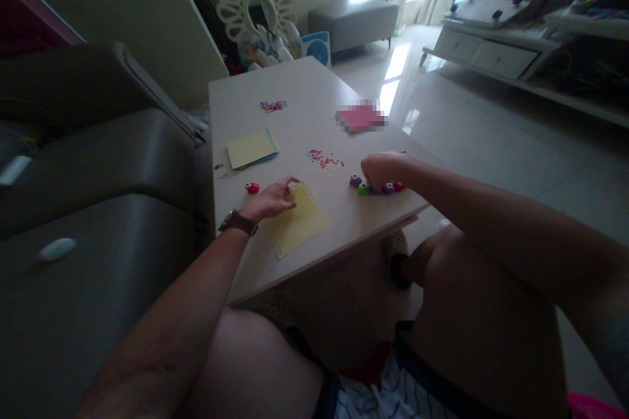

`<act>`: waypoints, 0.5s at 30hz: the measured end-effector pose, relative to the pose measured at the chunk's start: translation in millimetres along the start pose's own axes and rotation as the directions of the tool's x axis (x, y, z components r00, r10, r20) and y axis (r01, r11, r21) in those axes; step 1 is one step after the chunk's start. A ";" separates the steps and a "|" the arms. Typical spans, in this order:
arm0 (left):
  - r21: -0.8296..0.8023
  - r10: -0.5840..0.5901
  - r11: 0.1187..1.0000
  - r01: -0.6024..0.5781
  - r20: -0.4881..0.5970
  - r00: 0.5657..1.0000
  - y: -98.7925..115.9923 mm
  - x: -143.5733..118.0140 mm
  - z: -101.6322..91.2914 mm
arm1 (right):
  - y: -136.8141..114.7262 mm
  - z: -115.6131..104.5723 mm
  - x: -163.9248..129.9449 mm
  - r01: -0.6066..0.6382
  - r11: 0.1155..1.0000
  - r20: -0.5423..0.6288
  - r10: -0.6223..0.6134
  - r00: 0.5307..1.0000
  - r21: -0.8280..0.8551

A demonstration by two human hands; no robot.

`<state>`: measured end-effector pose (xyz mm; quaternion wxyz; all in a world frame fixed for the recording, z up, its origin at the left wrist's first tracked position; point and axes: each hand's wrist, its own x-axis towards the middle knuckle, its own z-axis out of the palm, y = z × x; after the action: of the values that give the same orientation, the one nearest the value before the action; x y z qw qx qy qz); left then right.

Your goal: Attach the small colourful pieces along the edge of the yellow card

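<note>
One left hand [270, 201], fingers [285, 184] parted, touches rectangular paper [301, 224]; right hand [382, 169] curls, grip unclear.

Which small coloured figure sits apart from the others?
The red figure beside the left hand; the others, including another red one, sit by the right hand.

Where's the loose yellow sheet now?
Head view, just left of centre: the yellow sheet lies at the near end of the table, partly under the left hand.

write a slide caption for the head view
Left hand at a yellow sheet, right hand among small colourful toys on a pale table.
</note>
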<state>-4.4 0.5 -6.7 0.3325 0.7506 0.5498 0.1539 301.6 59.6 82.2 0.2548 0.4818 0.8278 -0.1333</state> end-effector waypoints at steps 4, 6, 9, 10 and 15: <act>-0.035 0.026 0.999 -0.026 -0.003 1.000 3.7 -1.1 0.8 | 5.1 -10.0 -10.5 0.014 0.997 -0.018 -0.015 1.000 -0.074; -0.033 0.049 0.998 -0.050 -0.015 0.999 5.3 -1.4 1.1 | 7.0 -13.5 -15.5 0.016 1.000 -0.124 -0.017 0.992 -0.009; -0.033 0.067 0.997 -0.068 -0.023 0.997 6.8 -0.9 1.6 | 4.2 -11.1 -16.6 0.118 0.989 -0.245 -0.093 0.965 0.090; -0.030 0.069 0.997 -0.070 -0.024 0.997 7.3 -0.7 1.8 | 1.4 -8.2 -15.0 0.174 0.979 -0.269 -0.140 0.953 0.107; -0.030 0.102 0.994 -0.103 -0.030 0.994 10.6 -0.3 2.1 | -21.5 10.2 -0.1 0.374 0.915 -0.324 -0.311 0.893 0.151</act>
<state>4.4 -2.3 -1.1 0.3283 0.7703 0.5125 0.1900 286.1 44.1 73.2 0.0496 0.3660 0.9097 -0.1895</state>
